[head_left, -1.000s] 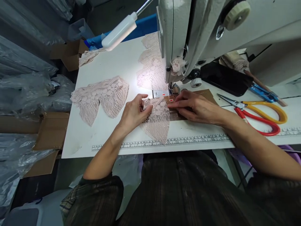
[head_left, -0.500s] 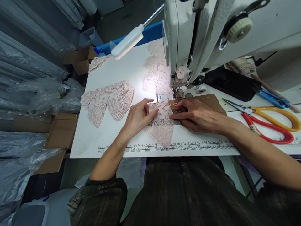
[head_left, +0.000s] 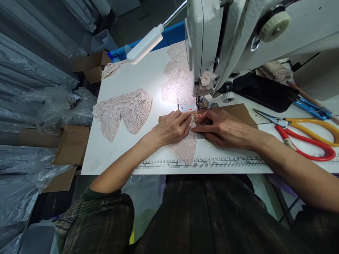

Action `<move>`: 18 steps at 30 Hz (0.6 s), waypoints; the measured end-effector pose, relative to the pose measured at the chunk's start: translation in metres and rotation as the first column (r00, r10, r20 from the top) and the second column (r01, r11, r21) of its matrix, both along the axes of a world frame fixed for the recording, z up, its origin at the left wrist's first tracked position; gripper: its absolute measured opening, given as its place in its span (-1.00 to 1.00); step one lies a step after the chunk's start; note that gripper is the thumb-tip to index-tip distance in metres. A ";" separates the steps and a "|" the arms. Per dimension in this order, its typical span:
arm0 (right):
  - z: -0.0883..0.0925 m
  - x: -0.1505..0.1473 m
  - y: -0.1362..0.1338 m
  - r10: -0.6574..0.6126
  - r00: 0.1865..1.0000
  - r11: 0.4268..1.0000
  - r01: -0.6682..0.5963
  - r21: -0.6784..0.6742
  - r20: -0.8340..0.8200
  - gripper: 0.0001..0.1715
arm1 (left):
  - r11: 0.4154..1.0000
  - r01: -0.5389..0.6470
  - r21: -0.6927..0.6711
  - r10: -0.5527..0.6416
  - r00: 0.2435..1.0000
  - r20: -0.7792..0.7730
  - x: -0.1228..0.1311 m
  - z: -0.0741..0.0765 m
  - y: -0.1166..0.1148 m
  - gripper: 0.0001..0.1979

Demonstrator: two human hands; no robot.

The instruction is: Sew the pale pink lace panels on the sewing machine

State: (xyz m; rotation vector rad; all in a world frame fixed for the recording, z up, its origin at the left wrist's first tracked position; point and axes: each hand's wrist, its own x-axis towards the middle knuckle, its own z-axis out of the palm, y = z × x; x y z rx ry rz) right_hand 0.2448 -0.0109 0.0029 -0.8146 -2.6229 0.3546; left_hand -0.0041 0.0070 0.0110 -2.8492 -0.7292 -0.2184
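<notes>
Left fingers (head_left: 187, 120): bent, bunched tips down on upper part of pale pink lace piece with pointed lower end (head_left: 185, 150); pinch or plain press, can't tell, undersides hidden. Right fingers (head_left: 196, 129): one straight, its tip at the lace's right side, others curled over brown flat board (head_left: 238, 114); gap shows between upper and straight finger, firm grip can't be confirmed. Hands meet from both sides, likely to keep the lace flat and lined up.

Lace lies in front of the machine, point towards the desk's (head_left: 106, 158) front edge, over the printed black-on-white ruler strip (head_left: 225, 162). Board runs under both hands, probably as a guide or flat support. Just beyond: metal presser foot (head_left: 198, 103) of grey-white sewing machine (head_left: 203, 42), so the lace's top sits close to the stitching spot.

Second pale pink lace length (head_left: 176, 79) lies left of machine head, towards back edge. Two-pointed pale pink lace piece (head_left: 123, 111) lies near left edge, apart from the hands, presumably out of the way. White stick lamp (head_left: 145, 44) hangs near back edge, lighting the work. Scissors with red and yellow handles (head_left: 282, 122) lie right of right hand, seemingly for easy reach.
</notes>
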 end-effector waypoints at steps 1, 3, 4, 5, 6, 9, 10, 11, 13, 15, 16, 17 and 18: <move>0.000 0.000 0.000 0.000 1.000 1.000 0.000 0.010 -0.002 -0.56 | 1.000 -0.011 0.005 0.011 1.000 -0.010 0.000 0.000 -0.002 -0.69; 0.001 -0.001 -0.001 0.001 1.000 1.000 -0.001 0.026 -0.003 -0.56 | 1.000 -0.025 0.019 0.025 0.999 -0.022 0.000 0.000 -0.005 -0.68; 0.001 -0.001 -0.001 0.001 1.000 0.999 -0.001 0.033 -0.001 -0.57 | 0.999 -0.033 0.024 0.034 0.999 -0.023 0.001 0.000 -0.005 -0.67; 0.001 0.000 0.000 0.000 1.000 0.999 0.000 0.039 0.001 -0.57 | 0.999 -0.046 0.025 0.046 0.999 -0.026 0.002 0.000 -0.005 -0.66; 0.001 0.000 0.001 -0.002 1.000 0.999 0.002 0.047 0.002 -0.58 | 0.998 -0.061 0.025 0.062 0.998 -0.029 0.004 0.000 -0.005 -0.65; -0.001 0.002 0.005 -0.026 1.000 0.995 0.026 0.097 -0.003 -0.59 | 0.994 -0.110 0.025 0.111 0.993 -0.029 0.014 -0.001 0.003 -0.63; -0.002 0.003 0.006 -0.040 0.999 0.993 0.041 0.114 -0.003 -0.59 | 0.993 -0.120 0.019 0.120 0.993 -0.022 0.017 -0.001 0.007 -0.62; -0.002 0.004 0.007 -0.058 0.998 0.990 0.058 0.126 -0.003 -0.59 | 0.992 -0.126 0.006 0.126 0.992 -0.012 0.019 -0.001 0.010 -0.62; -0.003 0.005 0.008 -0.089 0.996 0.987 0.088 0.134 -0.003 -0.60 | 0.992 -0.122 -0.032 0.123 0.992 0.024 0.021 -0.002 0.016 -0.63; -0.003 0.006 0.007 -0.099 0.995 0.988 0.098 0.122 0.002 -0.61 | 0.991 -0.114 -0.073 0.119 0.990 0.074 0.018 -0.002 0.019 -0.64; -0.003 0.006 0.007 -0.095 0.995 0.989 0.094 0.114 0.006 -0.61 | 0.990 -0.108 -0.090 0.117 0.988 0.098 0.016 -0.003 0.020 -0.63; -0.003 0.006 0.006 -0.090 0.996 0.990 0.089 0.106 0.009 -0.61 | 0.990 -0.100 -0.103 0.112 0.987 0.115 0.014 -0.004 0.020 -0.63; -0.003 0.006 0.006 -0.089 0.996 0.991 0.087 0.103 0.008 -0.61 | 0.989 -0.094 -0.111 0.108 0.986 0.126 0.012 -0.004 0.020 -0.63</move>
